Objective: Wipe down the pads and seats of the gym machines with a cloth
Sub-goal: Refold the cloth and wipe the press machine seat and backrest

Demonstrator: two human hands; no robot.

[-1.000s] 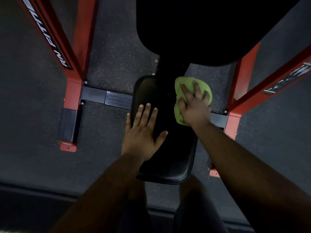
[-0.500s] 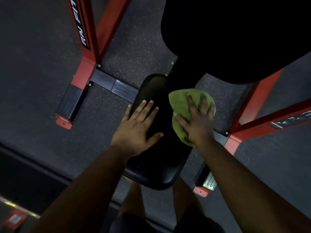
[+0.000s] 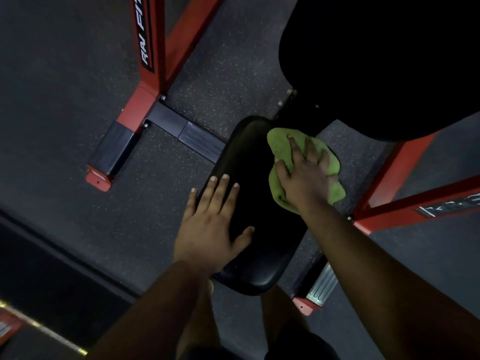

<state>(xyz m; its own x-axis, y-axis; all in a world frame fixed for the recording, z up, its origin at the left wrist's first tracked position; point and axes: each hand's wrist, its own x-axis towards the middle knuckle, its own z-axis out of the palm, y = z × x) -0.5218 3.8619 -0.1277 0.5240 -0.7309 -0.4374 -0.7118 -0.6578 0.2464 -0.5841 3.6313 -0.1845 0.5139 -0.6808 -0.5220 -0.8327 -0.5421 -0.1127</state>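
The right hand (image 3: 306, 178) lies flat, fingers spread, pressing a crumpled green cloth (image 3: 279, 146) onto the far right edge of the seat (image 3: 254, 268); it pins the cloth, not clenching it. The left hand (image 3: 210, 229) rests open and empty on the seat's left edge. The unwiped stretch runs along the seat's long axis toward the near end. The seat is smooth, glossy black padding with rounded corners; the cloth looks soft and nappy.

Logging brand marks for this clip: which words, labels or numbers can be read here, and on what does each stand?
"RAV FIT", cut off by the top edge: white letters on a black strip on the red steel upright at upper left.
White lettering on the black label of the red steel bar at right: blurred, unreadable.
Nothing readable on the black padded seat or green cloth.
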